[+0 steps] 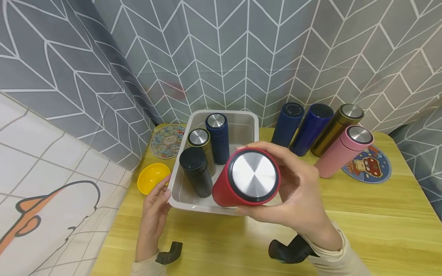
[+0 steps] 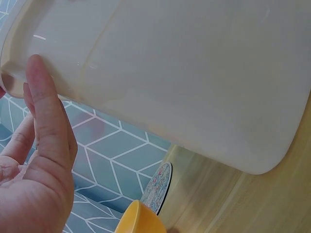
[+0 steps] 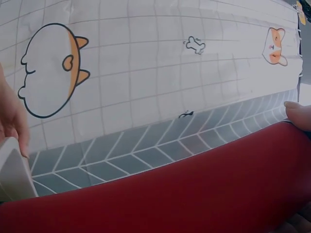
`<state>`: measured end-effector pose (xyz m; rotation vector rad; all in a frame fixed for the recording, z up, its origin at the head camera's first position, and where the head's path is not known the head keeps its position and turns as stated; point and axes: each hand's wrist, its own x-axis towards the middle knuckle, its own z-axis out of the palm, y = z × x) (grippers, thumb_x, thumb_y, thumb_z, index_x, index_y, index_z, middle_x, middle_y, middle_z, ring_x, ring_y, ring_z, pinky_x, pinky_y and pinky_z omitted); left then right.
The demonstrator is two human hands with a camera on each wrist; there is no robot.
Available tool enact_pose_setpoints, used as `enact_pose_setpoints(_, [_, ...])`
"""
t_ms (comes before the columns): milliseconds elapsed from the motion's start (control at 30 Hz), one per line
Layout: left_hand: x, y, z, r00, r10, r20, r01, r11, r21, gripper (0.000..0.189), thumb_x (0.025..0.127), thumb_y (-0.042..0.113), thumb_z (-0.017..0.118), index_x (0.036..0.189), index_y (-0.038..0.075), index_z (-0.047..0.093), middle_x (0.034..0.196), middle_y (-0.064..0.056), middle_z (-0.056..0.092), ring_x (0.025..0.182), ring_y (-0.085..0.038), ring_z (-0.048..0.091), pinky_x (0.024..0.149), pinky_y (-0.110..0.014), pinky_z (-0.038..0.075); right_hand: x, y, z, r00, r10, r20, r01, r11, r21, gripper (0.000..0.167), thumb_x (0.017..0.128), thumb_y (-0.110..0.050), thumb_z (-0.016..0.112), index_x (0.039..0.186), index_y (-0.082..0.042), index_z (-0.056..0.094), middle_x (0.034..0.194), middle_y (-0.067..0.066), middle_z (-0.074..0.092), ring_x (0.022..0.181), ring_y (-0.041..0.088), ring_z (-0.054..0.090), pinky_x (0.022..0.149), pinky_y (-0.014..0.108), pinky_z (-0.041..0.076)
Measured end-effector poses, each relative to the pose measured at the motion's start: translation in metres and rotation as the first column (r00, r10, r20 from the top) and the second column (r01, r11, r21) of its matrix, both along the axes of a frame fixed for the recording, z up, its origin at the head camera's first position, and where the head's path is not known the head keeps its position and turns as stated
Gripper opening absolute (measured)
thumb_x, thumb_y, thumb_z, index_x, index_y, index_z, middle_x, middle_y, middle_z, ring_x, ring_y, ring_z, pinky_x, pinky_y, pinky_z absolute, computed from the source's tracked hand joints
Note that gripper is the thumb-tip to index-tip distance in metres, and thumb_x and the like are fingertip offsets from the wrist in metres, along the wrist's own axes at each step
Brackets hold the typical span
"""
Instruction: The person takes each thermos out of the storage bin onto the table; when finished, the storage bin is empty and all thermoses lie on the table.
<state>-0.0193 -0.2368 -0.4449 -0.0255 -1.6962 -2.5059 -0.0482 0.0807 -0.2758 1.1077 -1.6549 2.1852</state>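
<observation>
My right hand (image 1: pixel 293 188) grips a red thermos flask (image 1: pixel 222 188) with a steel-topped lid, thumb and fingers on opposite sides near its top. It is held tilted over the front of a pale plastic bin (image 1: pixel 198 207), and its side fills the lower part of the right wrist view (image 3: pixel 160 189). In the bin stand a black flask (image 1: pixel 198 178), a gold flask (image 1: pixel 209 155) and a dark blue flask (image 1: pixel 220 142). My left hand (image 1: pixel 157 207) rests at the bin's left front corner, with extended fingers touching the outer wall near the rim (image 2: pixel 46 107).
Right of the bin stand a navy flask (image 1: pixel 286 126), a shiny blue flask (image 1: pixel 310 132), a bronze flask (image 1: pixel 333 132) and a pink flask (image 1: pixel 340 153). A round bear mat (image 1: pixel 383 168) lies beside them. Left are a yellow bowl (image 1: pixel 153 178) and a patterned round mat (image 1: pixel 165 143).
</observation>
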Motion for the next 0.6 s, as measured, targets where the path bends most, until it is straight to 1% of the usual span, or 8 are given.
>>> enact_pose_setpoints(133, [0.0, 0.0, 0.0, 1.0, 0.003, 0.004, -0.003, 1.0, 0.001, 0.044, 0.102, -0.002, 0.04, 0.132, 0.018, 0.065, 0.107, 0.004, 0.07, 0.093, -0.007, 0.067, 0.081, -0.021, 0.061, 0.001, 0.009, 0.003, 1.0, -0.024, -0.008, 0.024, 0.999, -0.036, 0.089, 0.049, 0.019, 0.088, 0.13, 0.019, 0.05, 0.124, 0.032, 0.064, 0.115, 0.035, 0.063, 0.098, 0.035, 0.058])
enact_pose_setpoints(300, [0.0, 0.0, 0.001, 1.0, 0.013, 0.02, -0.013, 1.0, -0.015, 0.043, 0.102, -0.001, 0.041, 0.133, 0.018, 0.065, 0.107, 0.005, 0.069, 0.094, -0.007, 0.066, 0.082, -0.021, 0.061, 0.002, 0.021, 0.003, 0.994, -0.104, -0.009, 0.104, 0.992, -0.065, 0.091, 0.045, 0.02, 0.088, 0.128, 0.021, 0.051, 0.123, 0.033, 0.064, 0.116, 0.038, 0.061, 0.097, 0.036, 0.058])
enact_pose_setpoints(400, [0.0, 0.0, 0.001, 0.999, 0.019, 0.03, -0.018, 1.0, -0.02, 0.043, 0.102, 0.0, 0.041, 0.132, 0.019, 0.065, 0.107, 0.005, 0.069, 0.094, -0.006, 0.066, 0.082, -0.021, 0.061, 0.0, 0.029, 0.004, 0.988, -0.154, -0.005, 0.153, 0.984, -0.093, 0.091, 0.043, 0.02, 0.087, 0.127, 0.022, 0.051, 0.122, 0.035, 0.063, 0.116, 0.041, 0.061, 0.097, 0.037, 0.058])
enact_pose_setpoints(533, [0.0, 0.001, 0.001, 0.999, 0.023, 0.04, -0.022, 1.0, -0.018, 0.043, 0.102, -0.001, 0.042, 0.131, 0.021, 0.066, 0.104, 0.005, 0.068, 0.093, -0.006, 0.065, 0.081, -0.02, 0.061, -0.004, 0.038, 0.005, 0.984, -0.18, 0.0, 0.177, 0.97, -0.167, 0.091, 0.042, 0.024, 0.085, 0.126, 0.024, 0.049, 0.121, 0.039, 0.062, 0.116, 0.046, 0.061, 0.097, 0.04, 0.058])
enact_pose_setpoints(600, [0.0, 0.001, 0.002, 0.999, 0.024, 0.041, -0.023, 1.0, -0.016, 0.043, 0.102, -0.001, 0.042, 0.13, 0.021, 0.066, 0.103, 0.005, 0.068, 0.092, -0.006, 0.065, 0.08, -0.02, 0.06, -0.006, 0.044, 0.006, 0.981, -0.194, 0.019, 0.194, 0.96, -0.201, 0.089, 0.042, 0.026, 0.082, 0.125, 0.025, 0.049, 0.12, 0.04, 0.062, 0.116, 0.047, 0.061, 0.097, 0.041, 0.058])
